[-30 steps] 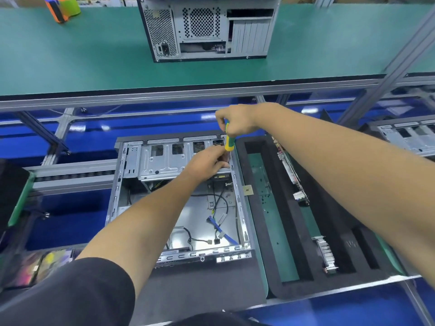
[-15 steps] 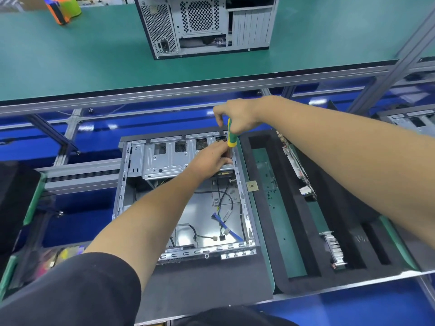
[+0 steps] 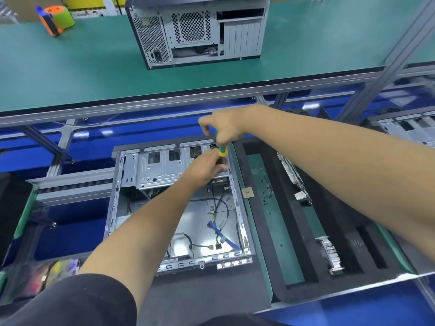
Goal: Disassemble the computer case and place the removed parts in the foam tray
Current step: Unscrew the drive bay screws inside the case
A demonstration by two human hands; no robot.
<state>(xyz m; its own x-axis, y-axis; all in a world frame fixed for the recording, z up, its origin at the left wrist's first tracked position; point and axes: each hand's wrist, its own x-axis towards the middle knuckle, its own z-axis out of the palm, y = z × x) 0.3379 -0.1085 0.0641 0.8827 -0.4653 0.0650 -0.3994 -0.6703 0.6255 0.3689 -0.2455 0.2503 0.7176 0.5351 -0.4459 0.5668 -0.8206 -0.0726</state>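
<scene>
Right hand (image 3: pixel 227 128) gripped a screwdriver (image 3: pixel 222 150) over the open computer case (image 3: pixel 179 203), left hand (image 3: pixel 207 167) pinching beneath it, foam tray (image 3: pixel 259 184) alongside, a second case (image 3: pixel 197 31) on the desk (image 3: pixel 82 67) behind.

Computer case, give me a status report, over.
Right hand grips the screwdriver upright at the open case's far right corner. Left hand steadies its tip. Foam tray alongside. Nothing blocking.

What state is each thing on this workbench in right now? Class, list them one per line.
computer case: lying flat, side open, cables loose inside
screwdriver: upright, tip down at the case's far right corner
right hand: grips the screwdriver handle
left hand: fingers curled at the screwdriver's lower end
foam tray: partly filled, some slots bare
second case: upright, closed, on the green shelf
</scene>
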